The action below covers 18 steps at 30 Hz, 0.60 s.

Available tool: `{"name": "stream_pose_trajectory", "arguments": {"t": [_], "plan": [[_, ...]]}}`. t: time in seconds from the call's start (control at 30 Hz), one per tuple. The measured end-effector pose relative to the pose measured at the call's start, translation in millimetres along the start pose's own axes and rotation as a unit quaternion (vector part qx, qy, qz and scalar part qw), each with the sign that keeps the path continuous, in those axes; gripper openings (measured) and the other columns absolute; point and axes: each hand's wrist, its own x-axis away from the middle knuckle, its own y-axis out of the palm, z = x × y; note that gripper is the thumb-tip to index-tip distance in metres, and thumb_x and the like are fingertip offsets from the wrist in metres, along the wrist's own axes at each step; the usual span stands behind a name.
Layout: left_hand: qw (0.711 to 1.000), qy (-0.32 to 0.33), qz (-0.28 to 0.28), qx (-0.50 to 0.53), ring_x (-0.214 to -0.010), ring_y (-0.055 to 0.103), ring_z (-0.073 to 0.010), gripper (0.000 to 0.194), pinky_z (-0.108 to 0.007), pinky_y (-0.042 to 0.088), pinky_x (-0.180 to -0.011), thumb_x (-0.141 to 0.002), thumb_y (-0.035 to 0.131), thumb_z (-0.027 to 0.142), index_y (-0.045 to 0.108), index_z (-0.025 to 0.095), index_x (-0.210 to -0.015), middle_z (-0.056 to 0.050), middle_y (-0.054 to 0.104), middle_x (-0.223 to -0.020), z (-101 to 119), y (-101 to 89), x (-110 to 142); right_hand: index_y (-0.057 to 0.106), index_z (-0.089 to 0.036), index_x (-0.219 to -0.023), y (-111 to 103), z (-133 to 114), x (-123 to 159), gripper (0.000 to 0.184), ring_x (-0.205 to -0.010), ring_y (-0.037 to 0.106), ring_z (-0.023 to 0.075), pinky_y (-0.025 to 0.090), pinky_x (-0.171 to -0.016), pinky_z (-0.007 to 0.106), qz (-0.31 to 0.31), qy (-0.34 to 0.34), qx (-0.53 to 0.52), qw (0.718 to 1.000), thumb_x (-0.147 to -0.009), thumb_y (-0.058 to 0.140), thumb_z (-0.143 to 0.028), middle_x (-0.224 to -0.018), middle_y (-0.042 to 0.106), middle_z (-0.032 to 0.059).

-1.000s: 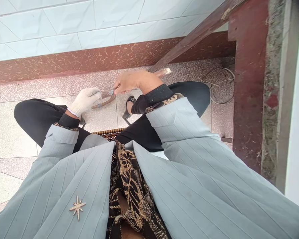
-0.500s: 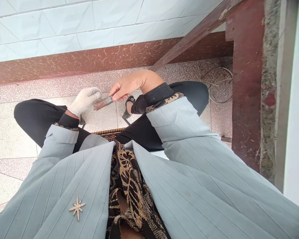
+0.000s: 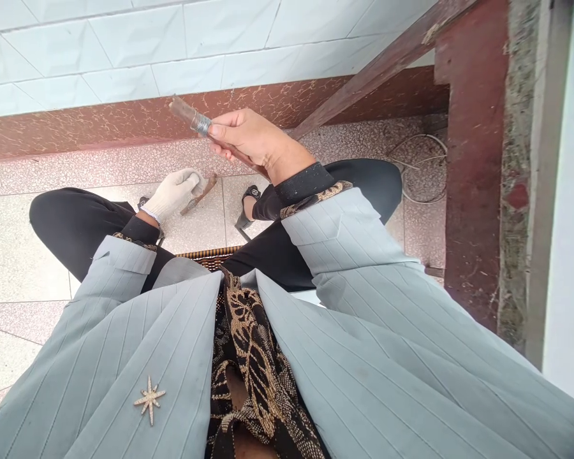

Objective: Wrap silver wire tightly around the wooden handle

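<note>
The bare fingers (image 3: 223,132) of the right hand (image 3: 251,137) were closed on a wooden stick (image 3: 183,112), the thumb lying just behind a binding of wire (image 3: 201,123). The stick's long axis slanted from its blunt far-left end, beyond the wire, back under the palm toward the right wrist. The left hand (image 3: 172,193), in a white glove, had its fingers curled around a thin brown strip (image 3: 205,192), whose two ends showed past the fingertips. This strip lay to the left of the right fingers and closer to the body; it slanted the opposite way, from near left to far right, so the two axes crossed in direction without the pieces touching. The left hand was nearer to the strip, and the bound end of the stick stood farther forward, toward the wall, with a clear gap between them. Beneath the hands was the tiled floor (image 3: 124,178), with a black shoe (image 3: 243,218) just right of the strip. Farther out, a reddish skirting (image 3: 100,125) ran along the foot of the pale wall (image 3: 138,44), a wooden bar (image 3: 363,80) sloped down on the right, and a loop of cable (image 3: 423,201) lay beyond the right knee (image 3: 375,178).
</note>
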Motion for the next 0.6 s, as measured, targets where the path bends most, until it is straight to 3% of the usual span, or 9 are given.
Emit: {"name": "stream_pose_trajectory", "arguments": {"t": [0.07,0.13,0.2,0.3,0.33,0.4,0.5,0.6], "plan": [[0.998,-0.004,-0.028,-0.048,-0.068,0.056,-0.0143,0.024,-0.029,0.046,-0.073,-0.098,0.049,0.023,0.061,0.019,-0.079,0.0,0.059,-0.069,4,-2.7,2,0.06,-0.016,-0.097,0,-4,-2,0.029,-0.067,0.045,0.0113,0.039,-0.064,0.025,0.035,0.046,0.169,0.984,-0.114,0.043,-0.032,-0.082,0.059,0.0034],[0.993,0.002,-0.035,-0.117,-0.064,0.051,-0.0145,0.024,-0.03,0.042,-0.069,-0.097,0.051,0.025,0.06,0.019,-0.075,0.001,0.054,-0.064,7,-6.9,3,0.067,-0.014,-0.1,-1,-5,-4,0.023,-0.072,0.047,0.0136,0.038,-0.069,0.027,0.009,0.097,0.317,0.943,-0.109,0.051,-0.026,-0.082,0.06,0.0049],[0.985,0.013,-0.013,-0.169,-0.066,0.049,-0.0151,0.022,-0.031,0.039,-0.069,-0.093,0.054,0.025,0.059,0.02,-0.072,0.002,0.053,-0.064,8,-11.5,4,0.071,-0.011,-0.093,-2,-5,-4,0.015,-0.07,0.047,0.0141,0.036,-0.069,0.028,-0.091,0.146,0.371,0.912,-0.102,0.062,-0.019,-0.073,0.058,0.0037],[0.981,0.025,0.023,-0.192,-0.069,0.048,-0.0156,0.017,-0.032,0.038,-0.07,-0.088,0.056,0.024,0.058,0.019,-0.071,0.001,0.052,-0.067,8,-17.5,3,0.071,-0.01,-0.085,-1,-7,0,0.018,-0.061,0.046,0.0108,0.035,-0.067,0.026,-0.286,0.193,0.339,0.875,-0.101,0.069,-0.017,-0.064,0.055,-0.0004],[0.982,0.027,0.03,-0.185,-0.07,0.049,-0.0158,0.017,-0.032,0.039,-0.071,-0.087,0.055,0.025,0.058,0.019,-0.072,0.001,0.052,-0.068,7,-19.0,3,0.07,-0.01,-0.086,-2,-9,3,0.019,-0.06,0.045,0.0092,0.035,-0.067,0.025,-0.331,0.185,0.306,0.873,-0.103,0.068,-0.018,-0.064,0.055,-0.0016],[0.988,0.033,0.04,-0.145,-0.072,0.051,-0.0159,0.018,-0.031,0.041,-0.072,-0.09,0.053,0.027,0.059,0.019,-0.075,0.001,0.054,-0.07,5,-21.3,3,0.068,-0.011,-0.089,-5,-12,7,0.021,-0.061,0.044,0.0072,0.035,-0.067,0.023,-0.361,0.134,0.222,0.896,-0.108,0.064,-0.019,-0.067,0.053,-0.0033],[0.995,0.044,0.052,-0.069,-0.073,0.056,-0.0161,0.021,-0.03,0.046,-0.073,-0.095,0.053,0.032,0.058,0.02,-0.079,0.0,0.057,-0.073,-1,-22.6,2,0.066,-0.011,-0.092,-15,-14,10,0.022,-0.062,0.042,0.0065,0.034,-0.066,0.022,-0.334,0.044,0.117,0.934,-0.11,0.061,-0.022,-0.069,0.052,-0.0037],[0.996,0.049,0.059,-0.048,-0.081,0.063,-0.0182,0.017,-0.031,0.051,-0.081,-0.094,0.061,0.034,0.06,0.021,-0.084,-0.002,0.063,-0.078,-8,-21.1,-2,0.065,-0.011,-0.089,-22,-8,10,0.028,-0.062,0.041,0.0055,0.033,-0.065,0.022,-0.302,-0.012,0.079,0.95,-0.109,0.064,-0.031,-0.071,0.053,-0.0037]]}}
